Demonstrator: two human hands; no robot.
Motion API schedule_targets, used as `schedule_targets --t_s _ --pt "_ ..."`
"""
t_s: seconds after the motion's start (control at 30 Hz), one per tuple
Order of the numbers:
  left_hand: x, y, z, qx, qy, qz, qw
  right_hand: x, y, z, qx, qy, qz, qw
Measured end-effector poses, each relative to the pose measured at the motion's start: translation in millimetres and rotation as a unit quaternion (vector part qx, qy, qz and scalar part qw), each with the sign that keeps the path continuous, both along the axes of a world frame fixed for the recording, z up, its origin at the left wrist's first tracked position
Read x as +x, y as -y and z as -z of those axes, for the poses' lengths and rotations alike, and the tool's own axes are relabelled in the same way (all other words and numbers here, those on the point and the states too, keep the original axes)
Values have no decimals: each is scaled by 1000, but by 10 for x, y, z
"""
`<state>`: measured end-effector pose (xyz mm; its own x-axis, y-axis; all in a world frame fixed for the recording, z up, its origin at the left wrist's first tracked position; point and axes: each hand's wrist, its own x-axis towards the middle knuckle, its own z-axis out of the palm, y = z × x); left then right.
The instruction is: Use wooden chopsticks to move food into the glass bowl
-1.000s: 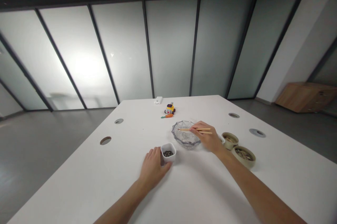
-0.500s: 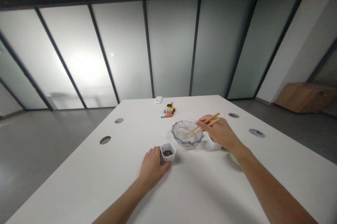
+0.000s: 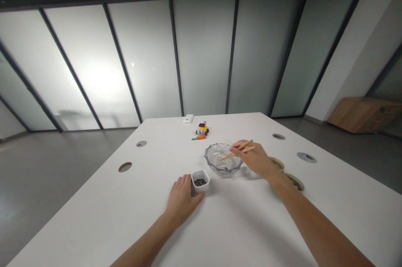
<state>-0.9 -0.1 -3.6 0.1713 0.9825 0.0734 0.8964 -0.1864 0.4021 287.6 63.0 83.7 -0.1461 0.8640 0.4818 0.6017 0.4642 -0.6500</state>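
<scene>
My left hand (image 3: 181, 199) rests on the table, its thumb and fingers around a small white square cup (image 3: 202, 189). Small dark pieces, like beans or seeds (image 3: 199, 182), lie in that cup. Pinched in my right hand (image 3: 253, 160) is a pair of wooden chopsticks (image 3: 246, 145). Their tips point down into a scalloped clear glass bowl (image 3: 214, 167), where a small dark piece shows near the close side. Whether the tips grip anything is too small to tell. A second white cup (image 3: 251, 173) is partly hidden under my right hand.
Two pale green dishes (image 3: 294, 181) sit right of my right wrist, partly covered by the forearm. Beyond the bowl are a toy carrot (image 3: 199, 137), a yellow toy car (image 3: 202, 129) and a white box (image 3: 188, 119). The white table (image 3: 150, 212) has several round holes along its sides.
My right hand with the chopsticks has shifted left, further over the glass bowl. More of the green dishes shows, and less of the second white cup. My left hand stays put.
</scene>
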Motion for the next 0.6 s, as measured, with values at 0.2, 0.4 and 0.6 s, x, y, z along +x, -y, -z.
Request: schedule_targets --t_s 0.2,0.4,0.6 --pt "3 -8 -12 -5 -3 -1 1000 75 -28 30 3 18 -2 1000" --pt "-2 -10 8 0 -2 -2 1000 17 -91 188 34 5 -6 999" --pt "2 -12 -7 -8 -2 2 1000 62 -103 130 76 -10 18 997"
